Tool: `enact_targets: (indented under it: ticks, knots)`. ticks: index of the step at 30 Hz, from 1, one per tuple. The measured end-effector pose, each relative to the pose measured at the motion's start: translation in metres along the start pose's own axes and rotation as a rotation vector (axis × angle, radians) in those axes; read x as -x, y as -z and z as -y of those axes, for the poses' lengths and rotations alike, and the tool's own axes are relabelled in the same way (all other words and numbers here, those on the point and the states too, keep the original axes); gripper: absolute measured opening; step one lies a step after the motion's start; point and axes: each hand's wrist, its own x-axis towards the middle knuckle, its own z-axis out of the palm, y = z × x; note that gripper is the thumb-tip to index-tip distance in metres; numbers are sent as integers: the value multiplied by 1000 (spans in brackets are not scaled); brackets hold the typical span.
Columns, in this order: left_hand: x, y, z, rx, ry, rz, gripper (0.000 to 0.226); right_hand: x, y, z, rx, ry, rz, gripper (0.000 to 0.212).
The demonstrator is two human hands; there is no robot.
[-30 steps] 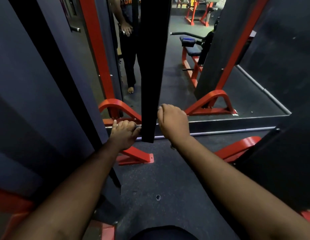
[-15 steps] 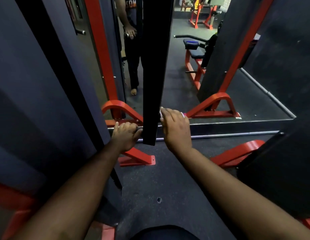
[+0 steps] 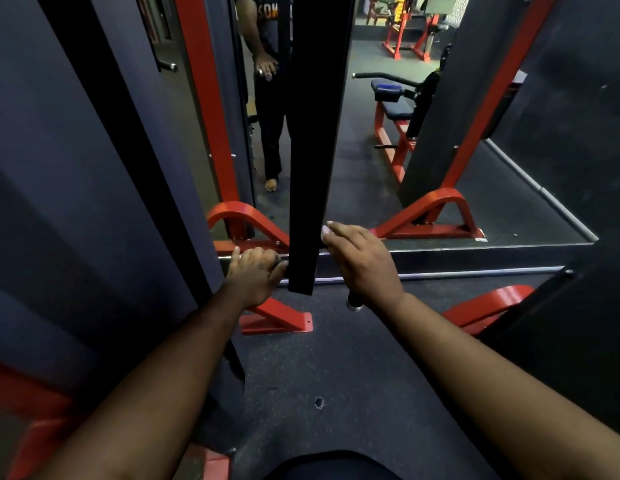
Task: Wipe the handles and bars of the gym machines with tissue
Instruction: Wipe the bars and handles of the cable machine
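Left hand curled around a short handle left of the black upright bar, right hand covering the right handle, grasp indeterminate, white tissue barely visible at its fingertips, mirror edge just beyond, open rubber floor below.

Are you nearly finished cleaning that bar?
Can't tell what's already clean. In hand: the left hand grips the handle bar beside the black post; the right hand lies over its other side. Tissue isn't visible. Left: the far red machines.
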Motion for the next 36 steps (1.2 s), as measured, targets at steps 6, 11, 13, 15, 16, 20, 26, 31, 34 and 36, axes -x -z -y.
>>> enact_targets:
  ticks: [6, 11, 13, 15, 16, 20, 26, 31, 34, 36]
  knots:
    - [-3, -1, 0, 1, -6, 8, 44, -2, 14, -5, -91, -107, 25, 26]
    - [-5, 0, 2, 21, 4, 1, 53, -21, 13, 13, -140, -347, 70, 35]
    - [-4, 1, 0, 13, 8, 2, 68, -14, 7, 8, -57, -137, 44, 26]
    - [-4, 2, -1, 11, 3, -13, 75, -2, 5, -4, 70, 123, 46, 34]
    - [-4, 3, -2, 12, -1, -16, 77, 3, 5, -10, 116, 221, 65, 35]
    - [-7, 4, -2, 4, -14, -9, 74, 10, 7, -23, 7, 180, 72, 26]
    - [-10, 8, -2, -2, -15, -13, 75, -25, 11, -3, -358, -357, 107, 11]
    - [-16, 6, -2, -5, -19, 2, 69, -56, 14, -1, -469, -801, -127, 29]
    - [-19, 7, -3, -10, -23, -5, 55, -52, 4, 24, -76, -561, 140, 42]
    - [-20, 6, 0, -5, -25, -12, 63, -42, -2, 28, 84, -463, 158, 41]
